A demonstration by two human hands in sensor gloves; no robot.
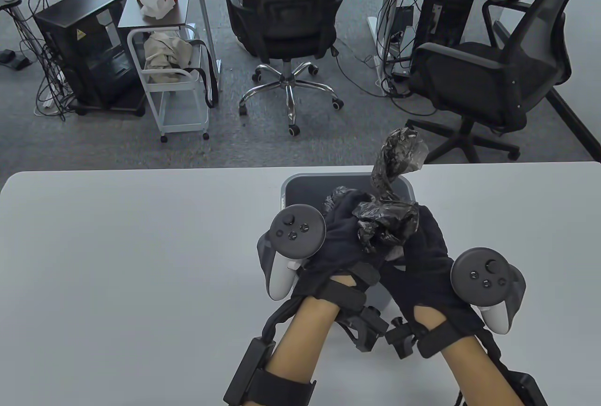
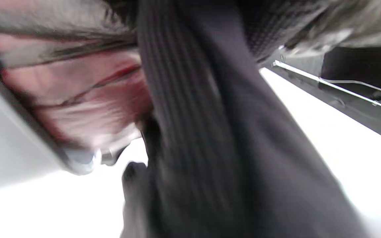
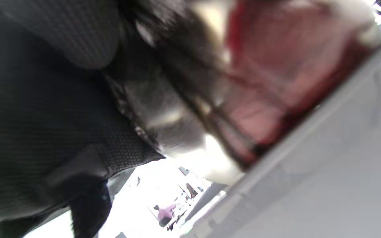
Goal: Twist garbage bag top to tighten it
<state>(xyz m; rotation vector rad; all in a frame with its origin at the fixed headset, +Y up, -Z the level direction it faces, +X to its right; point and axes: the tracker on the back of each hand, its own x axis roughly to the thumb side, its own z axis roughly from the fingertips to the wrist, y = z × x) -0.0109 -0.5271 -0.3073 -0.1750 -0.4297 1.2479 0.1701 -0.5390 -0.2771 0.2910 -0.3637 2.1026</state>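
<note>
A black garbage bag (image 1: 387, 225) sits in a small grey bin (image 1: 300, 187) on the table. Its gathered top (image 1: 399, 152) stands up as a twisted rope with a flared end above the bin's far rim. My left hand (image 1: 345, 237) and right hand (image 1: 425, 241) are close together over the bin, both gripping the bunched plastic at the base of the twist. In the left wrist view the bag film (image 2: 78, 96) stretches over reddish contents beside blurred black glove fabric. The right wrist view shows the same film (image 3: 276, 82) against the grey bin wall (image 3: 336, 158).
The white table (image 1: 117, 260) stretches left of the bin; its far edge lies just behind the bin. Beyond it stand two black office chairs (image 1: 286, 16), a white cart (image 1: 173, 77) and a black cabinet (image 1: 82, 49) on the floor.
</note>
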